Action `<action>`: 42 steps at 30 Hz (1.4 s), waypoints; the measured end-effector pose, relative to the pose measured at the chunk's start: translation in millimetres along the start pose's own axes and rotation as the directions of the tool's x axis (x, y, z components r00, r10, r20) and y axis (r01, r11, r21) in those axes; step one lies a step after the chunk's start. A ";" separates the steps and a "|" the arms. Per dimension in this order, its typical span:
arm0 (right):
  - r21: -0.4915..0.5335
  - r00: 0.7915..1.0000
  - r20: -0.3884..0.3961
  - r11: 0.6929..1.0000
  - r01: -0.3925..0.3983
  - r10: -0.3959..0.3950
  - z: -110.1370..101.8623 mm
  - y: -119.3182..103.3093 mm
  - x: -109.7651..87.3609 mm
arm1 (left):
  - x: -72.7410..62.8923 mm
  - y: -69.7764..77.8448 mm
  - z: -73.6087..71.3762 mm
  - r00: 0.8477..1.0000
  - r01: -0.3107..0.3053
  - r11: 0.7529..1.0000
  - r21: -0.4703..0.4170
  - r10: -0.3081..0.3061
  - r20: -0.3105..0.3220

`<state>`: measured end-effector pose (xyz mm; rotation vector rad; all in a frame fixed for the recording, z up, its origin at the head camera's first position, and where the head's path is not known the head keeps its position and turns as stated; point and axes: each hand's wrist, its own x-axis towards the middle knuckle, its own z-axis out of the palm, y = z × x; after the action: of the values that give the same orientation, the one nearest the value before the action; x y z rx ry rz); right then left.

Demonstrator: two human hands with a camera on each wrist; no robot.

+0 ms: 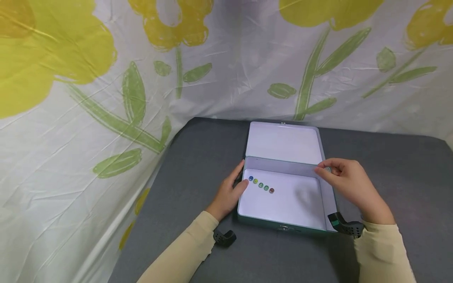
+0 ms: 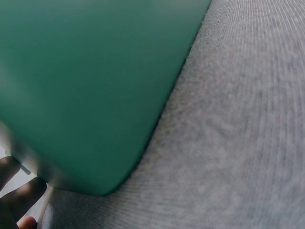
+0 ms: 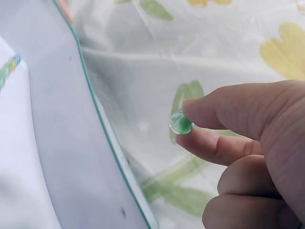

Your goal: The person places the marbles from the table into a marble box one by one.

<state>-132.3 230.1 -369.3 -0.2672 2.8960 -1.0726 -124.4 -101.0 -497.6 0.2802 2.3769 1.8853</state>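
Observation:
An open-lidded box point(image 1: 279, 227), green outside and white inside, lies on the table. Several glass marbles form a slanting row in its left part, from a blue marble point(image 1: 251, 178) to a brown marble point(image 1: 271, 190). My left hand point(image 1: 228, 193) holds the box's left side, thumb over the rim and fingers along the outer wall; the left wrist view shows mostly the green outer side. Between thumb and index finger my right hand point(image 1: 348, 182) pinches a clear marble with green swirls point(image 3: 181, 122), above the box's right rim near the hinge.
The raised lid point(image 1: 283, 142) leans back behind the box. Dark grey cloth point(image 1: 198, 157) covers the table. A white curtain point(image 1: 230, 78) with yellow flowers hangs behind and to the left. Each wrist bears a black strap device point(image 1: 345, 226).

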 end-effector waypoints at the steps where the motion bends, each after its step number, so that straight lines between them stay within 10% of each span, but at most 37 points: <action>1: 0.005 1.000 0.008 1.000 0.002 -0.002 1.4 -2.8 3.0 | 0.0 -0.2 0.1 1.000 -0.004 1.000 -0.001 0.004 0.001; 19: 0.039 0.990 0.119 0.997 0.065 -0.069 33.2 -35.8 39.6 | -2.0 -0.3 -0.7 1.000 -0.005 1.000 0.007 0.005 -0.007; 42: -0.064 0.938 0.332 0.990 0.130 -0.101 78.3 -21.2 55.6 | 0.4 -0.2 -0.7 1.000 -0.029 0.999 0.019 0.029 0.009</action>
<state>-176.1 154.3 -413.9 -0.5684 2.6537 -0.8254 -125.0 -101.6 -497.7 0.3250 2.3994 1.8707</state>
